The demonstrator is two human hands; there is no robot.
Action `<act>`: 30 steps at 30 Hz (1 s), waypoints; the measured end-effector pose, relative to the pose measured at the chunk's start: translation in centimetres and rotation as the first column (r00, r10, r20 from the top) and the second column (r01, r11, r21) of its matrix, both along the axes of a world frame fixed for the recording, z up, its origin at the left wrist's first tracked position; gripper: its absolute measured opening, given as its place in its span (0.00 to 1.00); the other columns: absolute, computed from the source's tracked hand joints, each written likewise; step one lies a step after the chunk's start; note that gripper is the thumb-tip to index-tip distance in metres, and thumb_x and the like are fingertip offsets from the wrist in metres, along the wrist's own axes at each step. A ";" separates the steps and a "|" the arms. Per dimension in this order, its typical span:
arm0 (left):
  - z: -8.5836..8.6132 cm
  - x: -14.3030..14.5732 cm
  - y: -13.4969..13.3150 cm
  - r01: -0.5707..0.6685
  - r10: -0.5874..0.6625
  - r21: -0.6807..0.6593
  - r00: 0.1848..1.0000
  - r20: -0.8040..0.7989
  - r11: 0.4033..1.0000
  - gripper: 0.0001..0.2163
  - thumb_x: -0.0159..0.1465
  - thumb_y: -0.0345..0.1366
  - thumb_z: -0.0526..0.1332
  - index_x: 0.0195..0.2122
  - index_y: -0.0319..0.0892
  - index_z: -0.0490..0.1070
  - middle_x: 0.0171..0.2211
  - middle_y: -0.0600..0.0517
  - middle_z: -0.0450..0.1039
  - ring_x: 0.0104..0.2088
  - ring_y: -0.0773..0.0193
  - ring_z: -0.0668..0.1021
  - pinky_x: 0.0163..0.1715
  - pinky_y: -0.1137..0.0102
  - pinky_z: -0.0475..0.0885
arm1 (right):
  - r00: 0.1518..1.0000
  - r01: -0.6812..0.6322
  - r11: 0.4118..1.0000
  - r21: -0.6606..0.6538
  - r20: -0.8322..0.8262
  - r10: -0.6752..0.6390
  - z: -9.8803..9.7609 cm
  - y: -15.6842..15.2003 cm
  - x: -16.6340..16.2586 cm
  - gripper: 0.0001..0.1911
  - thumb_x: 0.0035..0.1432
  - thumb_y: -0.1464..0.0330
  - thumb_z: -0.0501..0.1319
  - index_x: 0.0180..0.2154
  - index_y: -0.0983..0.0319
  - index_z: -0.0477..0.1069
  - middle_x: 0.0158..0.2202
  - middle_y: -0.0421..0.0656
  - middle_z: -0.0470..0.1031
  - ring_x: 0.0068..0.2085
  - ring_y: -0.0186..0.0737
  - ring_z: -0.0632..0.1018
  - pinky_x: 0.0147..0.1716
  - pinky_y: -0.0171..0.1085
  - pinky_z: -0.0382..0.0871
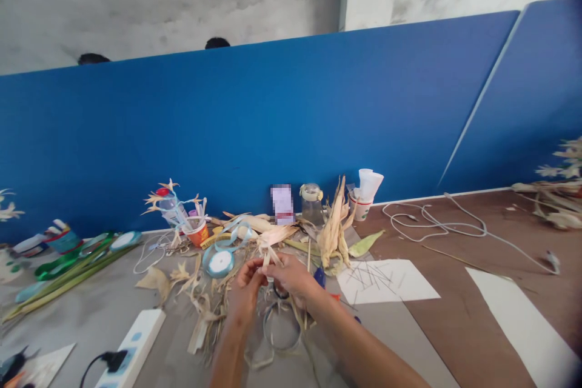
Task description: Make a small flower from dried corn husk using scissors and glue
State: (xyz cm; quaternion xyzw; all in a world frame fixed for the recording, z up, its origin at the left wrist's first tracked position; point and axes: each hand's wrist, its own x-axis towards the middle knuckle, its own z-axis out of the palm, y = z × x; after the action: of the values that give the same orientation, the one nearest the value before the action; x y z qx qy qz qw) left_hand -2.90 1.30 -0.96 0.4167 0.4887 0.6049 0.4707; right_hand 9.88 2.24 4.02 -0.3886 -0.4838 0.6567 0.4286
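Note:
My left hand (245, 288) and my right hand (293, 279) meet above the table, both pinched on a small piece of dried corn husk (269, 254) whose pale strips stick up between the fingertips. Under the hands lie loose husk strips (207, 315) and a loop of pale ribbon (282, 330). A roll of light blue ribbon (220, 262) sits just left of the hands. A bunch of dried husks (331, 230) stands just right of them.
A blue partition (273, 127) closes the far side; the tops of two heads show above it. A white power strip (134, 339), an orange cup (198, 231), a glass jar (311, 201), paper cups (364, 197), white paper with thin sticks (386, 282), a white cable (445, 227) and green ribbon (68, 260) lie around.

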 end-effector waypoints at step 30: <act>1.1 -1.4 -0.3 -0.435 0.407 0.044 0.869 0.280 0.899 0.13 0.47 0.40 0.67 0.32 0.41 0.70 0.27 0.57 0.69 0.25 0.72 0.72 0.30 0.73 0.67 | 0.969 -0.084 0.986 -0.143 0.218 0.114 -2.6 1.5 -0.1 0.09 0.49 0.63 0.59 0.26 0.61 0.62 0.18 0.32 0.61 0.16 0.26 0.58 0.17 0.29 0.48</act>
State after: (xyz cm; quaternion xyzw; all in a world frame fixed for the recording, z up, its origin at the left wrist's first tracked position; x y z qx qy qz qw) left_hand -4.34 1.03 0.12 0.2402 0.4681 0.7680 0.3653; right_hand 9.75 3.71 1.38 -0.4635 -0.5032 0.6597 0.3111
